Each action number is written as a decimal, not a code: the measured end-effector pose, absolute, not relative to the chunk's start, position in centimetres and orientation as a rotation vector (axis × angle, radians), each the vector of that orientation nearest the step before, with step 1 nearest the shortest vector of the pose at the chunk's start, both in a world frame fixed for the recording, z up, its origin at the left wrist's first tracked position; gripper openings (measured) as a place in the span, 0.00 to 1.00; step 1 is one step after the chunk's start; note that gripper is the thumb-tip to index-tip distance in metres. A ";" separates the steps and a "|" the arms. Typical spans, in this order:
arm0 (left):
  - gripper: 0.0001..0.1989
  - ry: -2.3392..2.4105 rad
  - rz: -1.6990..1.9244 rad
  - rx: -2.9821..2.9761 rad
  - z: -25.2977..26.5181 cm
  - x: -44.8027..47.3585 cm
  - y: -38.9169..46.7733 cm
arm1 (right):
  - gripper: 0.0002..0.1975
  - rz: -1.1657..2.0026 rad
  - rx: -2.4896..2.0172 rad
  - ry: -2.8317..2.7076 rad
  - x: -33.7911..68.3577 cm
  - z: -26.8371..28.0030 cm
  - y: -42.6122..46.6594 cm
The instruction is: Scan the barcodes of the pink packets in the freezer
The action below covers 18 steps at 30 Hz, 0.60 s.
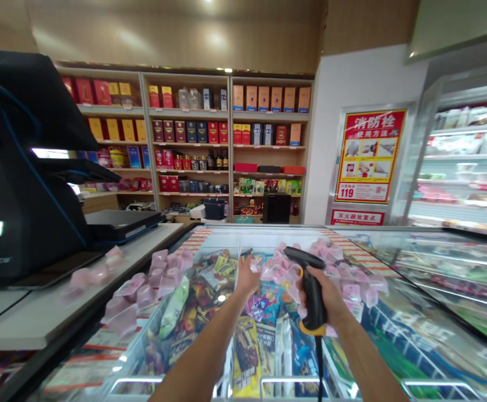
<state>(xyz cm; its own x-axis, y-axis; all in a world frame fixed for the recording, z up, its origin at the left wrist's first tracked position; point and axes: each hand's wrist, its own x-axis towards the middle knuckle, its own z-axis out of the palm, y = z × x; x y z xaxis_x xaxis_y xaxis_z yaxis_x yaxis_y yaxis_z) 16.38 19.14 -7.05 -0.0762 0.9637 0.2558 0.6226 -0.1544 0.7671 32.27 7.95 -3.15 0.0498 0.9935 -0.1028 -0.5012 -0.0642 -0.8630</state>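
Observation:
In my right hand is a black and yellow barcode scanner, held by its handle, with its head turned to the left and its cord hanging down. My left hand reaches out over the glass top of a freezer. Its fingers are closed at a small pink-wrapped package, though its far side is hidden. Similar pink packages lie in a loose heap between and behind my hands, and another pink heap spreads to the left.
Bagged frozen goods fill wire baskets under the glass. A black checkout machine stands on a white counter at the left. Shelves of boxed bottles line the back wall, beside a red fire-hydrant poster.

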 end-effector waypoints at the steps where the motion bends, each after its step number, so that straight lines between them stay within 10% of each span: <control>1: 0.29 1.758 1.125 1.825 -6.8 15.1 18.8 | 0.11 1.423 -0.915 -0.733 32.2 -3.3 7.9; 18: 0.14 2.070 1.020 2.076 -5.7 -3.0 12.5 | 0.12 1.465 -0.939 -1.023 24.5 -3.8 5.5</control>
<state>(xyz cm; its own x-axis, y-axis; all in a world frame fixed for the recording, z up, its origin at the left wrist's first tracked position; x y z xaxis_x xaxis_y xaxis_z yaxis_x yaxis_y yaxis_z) -3.00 12.54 -5.70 -0.1053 0.9040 0.4144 0.8794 -0.1099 0.4631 24.50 5.53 -3.78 -0.1228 0.9921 -0.0266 -0.3161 -0.0645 -0.9465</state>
